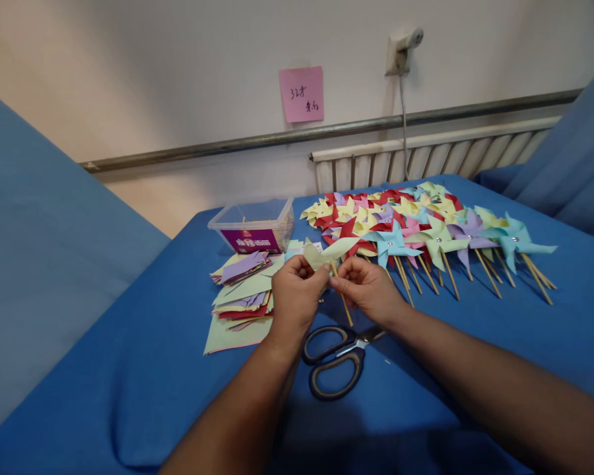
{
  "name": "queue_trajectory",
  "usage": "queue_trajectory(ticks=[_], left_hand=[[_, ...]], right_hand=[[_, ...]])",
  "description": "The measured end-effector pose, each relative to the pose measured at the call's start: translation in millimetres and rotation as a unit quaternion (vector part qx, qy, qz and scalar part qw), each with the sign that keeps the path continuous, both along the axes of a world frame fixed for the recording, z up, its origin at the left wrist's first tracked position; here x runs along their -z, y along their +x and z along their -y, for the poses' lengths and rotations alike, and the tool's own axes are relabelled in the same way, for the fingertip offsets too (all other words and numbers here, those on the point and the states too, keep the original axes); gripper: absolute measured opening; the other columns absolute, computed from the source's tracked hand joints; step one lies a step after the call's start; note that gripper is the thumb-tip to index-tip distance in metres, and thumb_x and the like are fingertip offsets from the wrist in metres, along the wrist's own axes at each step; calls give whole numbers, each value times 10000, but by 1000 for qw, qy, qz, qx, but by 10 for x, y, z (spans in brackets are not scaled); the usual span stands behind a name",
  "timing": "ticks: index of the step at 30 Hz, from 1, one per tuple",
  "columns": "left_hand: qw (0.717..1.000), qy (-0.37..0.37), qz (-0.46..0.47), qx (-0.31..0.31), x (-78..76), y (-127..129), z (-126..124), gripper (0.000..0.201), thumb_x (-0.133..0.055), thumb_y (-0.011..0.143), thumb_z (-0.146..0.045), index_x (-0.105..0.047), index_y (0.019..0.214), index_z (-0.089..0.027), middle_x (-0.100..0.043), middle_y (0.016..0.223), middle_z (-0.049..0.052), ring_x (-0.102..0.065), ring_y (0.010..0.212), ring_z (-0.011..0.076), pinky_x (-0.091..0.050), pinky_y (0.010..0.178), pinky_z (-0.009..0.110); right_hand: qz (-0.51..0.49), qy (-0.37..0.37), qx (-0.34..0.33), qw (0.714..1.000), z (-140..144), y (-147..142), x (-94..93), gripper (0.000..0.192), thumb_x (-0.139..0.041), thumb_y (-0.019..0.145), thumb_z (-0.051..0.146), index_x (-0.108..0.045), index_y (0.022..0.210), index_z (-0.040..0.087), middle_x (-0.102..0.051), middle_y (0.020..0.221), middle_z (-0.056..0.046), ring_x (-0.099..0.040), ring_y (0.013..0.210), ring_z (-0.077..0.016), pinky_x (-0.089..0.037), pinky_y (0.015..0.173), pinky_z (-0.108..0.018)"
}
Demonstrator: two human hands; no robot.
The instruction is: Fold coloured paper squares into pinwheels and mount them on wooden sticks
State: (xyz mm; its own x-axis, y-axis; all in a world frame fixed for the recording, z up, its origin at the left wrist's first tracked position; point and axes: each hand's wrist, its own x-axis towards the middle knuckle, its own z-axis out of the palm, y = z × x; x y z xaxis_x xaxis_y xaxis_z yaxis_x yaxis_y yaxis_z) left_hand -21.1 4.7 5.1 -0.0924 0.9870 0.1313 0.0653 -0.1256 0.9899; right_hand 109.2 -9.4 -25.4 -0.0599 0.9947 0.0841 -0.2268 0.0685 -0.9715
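A pale green paper pinwheel (pixel 340 249) on a thin wooden stick (pixel 345 305) is held up between my two hands. My left hand (pixel 298 290) is closed on the pinwheel where the paper meets the top of the stick. Beside it, my right hand (pixel 369 287) pinches with thumb and forefinger close to the stick; what sits between those fingertips is hidden. Dark-handled scissors (pixel 337 359) lie on the blue table just below the hands, blades pointing right, partly under my right wrist.
Many finished pinwheels (pixel 438 237) in several colours cover the back right of the table (pixel 178 382). Stacked coloured paper (pixel 242 300) lies left of my hands. Behind it stands a clear plastic box (pixel 250 227) with a purple label. A radiator (pixel 435 155) lines the wall.
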Motion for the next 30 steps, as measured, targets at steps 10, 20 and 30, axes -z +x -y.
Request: queue_trajectory(ticks=[10, 20, 30], left_hand=[[1000, -6, 15, 14, -5, 12, 4, 227, -780, 630, -294, -684, 771, -144, -670, 667, 9, -590, 593, 139, -431, 566, 241], [1000, 2, 9, 3, 41, 2, -24, 231, -789, 618, -304, -693, 762, -150, -683, 702, 11, -597, 611, 136, -437, 576, 236], [995, -26, 90, 29, -51, 65, 22, 259, -821, 567, -226, -693, 774, -135, -703, 705, 8, -612, 622, 127, -465, 628, 240]], right_hand=[[12, -3, -5, 1000, 10, -1, -12, 420, -828, 643, 487, -505, 665, 219, -491, 514, 81, -405, 402, -74, -295, 377, -215], [51, 26, 43, 997, -6, -10, 10, 324, -778, 687, 402, -515, 629, 223, -496, 538, 62, -411, 485, -97, -310, 454, -236], [85, 42, 63, 994, -27, 4, 34, 315, -741, 724, 411, -508, 625, 222, -515, 569, 45, -426, 531, -113, -319, 493, -248]])
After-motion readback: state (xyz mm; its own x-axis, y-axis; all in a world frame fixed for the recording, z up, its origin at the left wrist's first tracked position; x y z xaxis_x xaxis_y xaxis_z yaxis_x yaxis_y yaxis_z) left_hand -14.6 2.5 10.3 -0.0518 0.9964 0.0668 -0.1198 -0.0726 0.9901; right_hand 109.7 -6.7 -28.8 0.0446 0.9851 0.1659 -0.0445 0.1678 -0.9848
